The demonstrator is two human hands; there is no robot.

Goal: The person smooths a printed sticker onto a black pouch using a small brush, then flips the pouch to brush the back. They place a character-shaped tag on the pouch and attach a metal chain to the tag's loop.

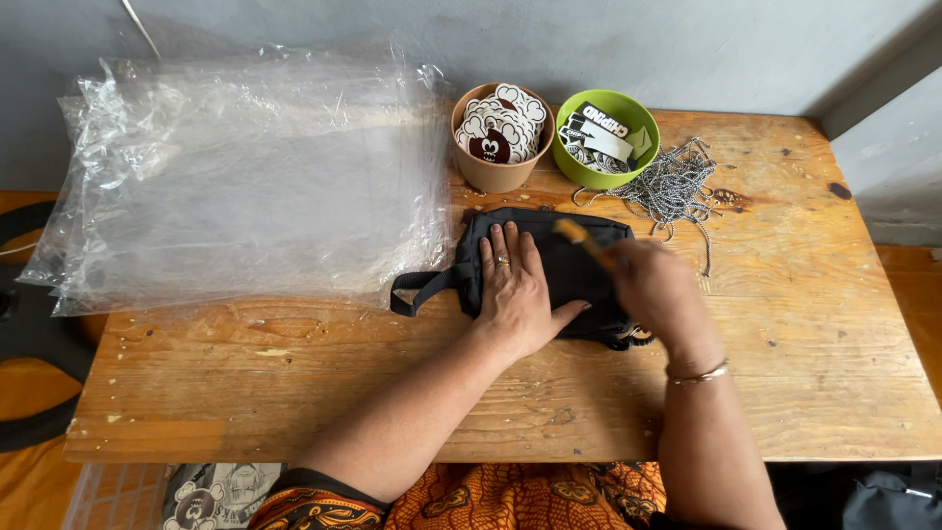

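A black pouch (564, 270) with a side strap loop lies flat near the middle of the wooden table (805, 393), toward its far half. The left hand (512, 294) rests palm down on the pouch's left part, its fingers slightly spread and pressed flat against the fabric, a ring on one of them. The right hand (659, 290) is over the pouch's right end and is blurred; it grips a slim orange-handled tool (581, 238) whose end points up and to the left, though how the fingers close around it cannot be told. A bangle sits on the right wrist. Just behind the pouch stand a brown cup (496, 172) filled with white and dark cartoon-shaped tags and, beside it, a green bowl (605, 167) holding printed black and white labels. A tangle of silver ball chains (672, 186) lies to the right of the bowl, close to the pouch's far right corner. A stack of clear plastic bags (245, 177) covers the table's left part, its edge next to the strap loop.
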